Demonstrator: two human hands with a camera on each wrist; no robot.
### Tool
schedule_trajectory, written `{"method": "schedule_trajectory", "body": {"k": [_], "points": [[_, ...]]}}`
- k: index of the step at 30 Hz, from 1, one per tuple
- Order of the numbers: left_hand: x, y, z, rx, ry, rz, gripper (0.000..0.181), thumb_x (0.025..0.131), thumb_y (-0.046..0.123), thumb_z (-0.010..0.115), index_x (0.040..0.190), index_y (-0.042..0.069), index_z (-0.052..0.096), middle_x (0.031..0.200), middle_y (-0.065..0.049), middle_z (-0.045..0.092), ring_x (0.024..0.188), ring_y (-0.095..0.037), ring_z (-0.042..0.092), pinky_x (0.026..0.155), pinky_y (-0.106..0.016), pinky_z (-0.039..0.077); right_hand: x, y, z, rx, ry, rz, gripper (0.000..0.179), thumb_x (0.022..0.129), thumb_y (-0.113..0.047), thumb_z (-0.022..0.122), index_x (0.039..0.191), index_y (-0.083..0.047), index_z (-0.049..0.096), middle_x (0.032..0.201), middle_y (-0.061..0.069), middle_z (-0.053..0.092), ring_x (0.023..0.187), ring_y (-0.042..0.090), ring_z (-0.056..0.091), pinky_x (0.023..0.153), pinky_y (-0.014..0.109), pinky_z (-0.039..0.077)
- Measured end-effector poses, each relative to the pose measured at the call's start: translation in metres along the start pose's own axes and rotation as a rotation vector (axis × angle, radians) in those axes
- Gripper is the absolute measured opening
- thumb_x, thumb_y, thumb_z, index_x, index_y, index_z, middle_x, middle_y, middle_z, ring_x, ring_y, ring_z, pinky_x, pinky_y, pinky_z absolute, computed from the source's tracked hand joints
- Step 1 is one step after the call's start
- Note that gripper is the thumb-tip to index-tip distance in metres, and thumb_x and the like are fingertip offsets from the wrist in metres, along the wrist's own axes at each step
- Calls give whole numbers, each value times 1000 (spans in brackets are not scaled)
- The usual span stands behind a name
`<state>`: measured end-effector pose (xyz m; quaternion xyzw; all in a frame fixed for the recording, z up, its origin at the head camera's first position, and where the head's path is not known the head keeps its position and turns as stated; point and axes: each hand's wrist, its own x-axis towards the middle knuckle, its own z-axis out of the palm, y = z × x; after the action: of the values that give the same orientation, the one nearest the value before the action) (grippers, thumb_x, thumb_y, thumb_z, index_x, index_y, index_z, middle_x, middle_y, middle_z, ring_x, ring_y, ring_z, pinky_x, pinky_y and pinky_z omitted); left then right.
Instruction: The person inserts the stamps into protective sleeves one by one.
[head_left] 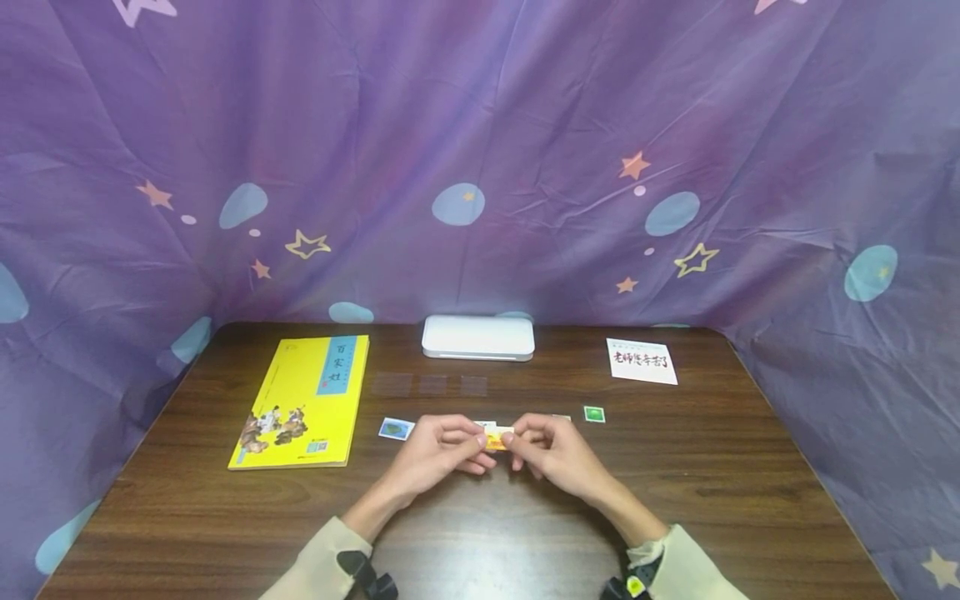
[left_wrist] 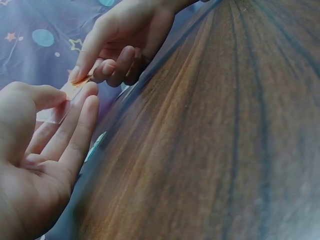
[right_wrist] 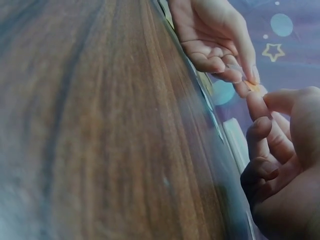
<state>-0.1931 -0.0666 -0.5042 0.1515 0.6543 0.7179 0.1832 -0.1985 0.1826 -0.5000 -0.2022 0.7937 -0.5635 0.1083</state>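
Between both hands, above the table, is a small orange and yellow stamp (head_left: pixel 497 438). My left hand (head_left: pixel 441 452) pinches its left end between thumb and fingers; a clear plastic sleeve (left_wrist: pixel 50 116) shows in that grip in the left wrist view. From the right, my right hand (head_left: pixel 561 454) pinches the stamp's other end with thumb and index finger. How far the stamp sits inside the sleeve cannot be made out. A blue stamp (head_left: pixel 396 428) lies just left of the left hand, and a green stamp (head_left: pixel 594 414) lies beyond the right. Other small pieces behind the hands are partly hidden.
Several clear sleeves (head_left: pixel 432 384) lie in a row behind the hands. A yellow book (head_left: pixel 300 402) is at the left, a white case (head_left: pixel 477 337) at the back, and a white card with writing (head_left: pixel 642 362) at the right. A purple curtain (head_left: pixel 480 150) hangs behind the table.
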Motion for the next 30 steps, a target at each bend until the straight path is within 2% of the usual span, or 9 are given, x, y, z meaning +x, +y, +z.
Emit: {"method": "schedule_trajectory", "body": {"k": [5, 11, 18, 30], "points": [[0, 0, 0, -4, 7, -8, 28, 105, 11, 71, 124, -11, 69, 117, -35, 76, 95, -35, 83, 87, -44, 73, 0, 0, 0, -2, 2, 2, 18, 105, -27, 74, 99, -10, 73, 73, 3, 76, 49, 7, 54, 41, 19, 48], [-1, 0, 0, -11, -16, -9, 31, 110, 17, 65, 126, -10, 68, 119, -35, 76, 96, -42, 82, 86, -46, 73, 0, 0, 0, -10, 12, 1, 19, 104, -27, 75, 98, -9, 74, 72, 3, 75, 49, 7, 53, 40, 19, 46], [0, 0, 0, 8, -5, -4, 32, 110, 21, 65, 128, -5, 69, 120, -32, 77, 93, -35, 83, 85, -45, 73, -1, 1, -1, -2, 12, -12, 10, 105, -23, 73, 103, -14, 76, 76, 4, 76, 49, 7, 54, 40, 19, 47], [0, -1, 3, 21, -5, 2, 29, 111, 21, 64, 129, -1, 72, 118, -29, 79, 92, -36, 83, 83, -45, 73, 0, 0, -1, -16, -4, -14, 17, 104, -22, 74, 101, -6, 76, 74, 9, 75, 49, 7, 52, 39, 18, 44]]}}
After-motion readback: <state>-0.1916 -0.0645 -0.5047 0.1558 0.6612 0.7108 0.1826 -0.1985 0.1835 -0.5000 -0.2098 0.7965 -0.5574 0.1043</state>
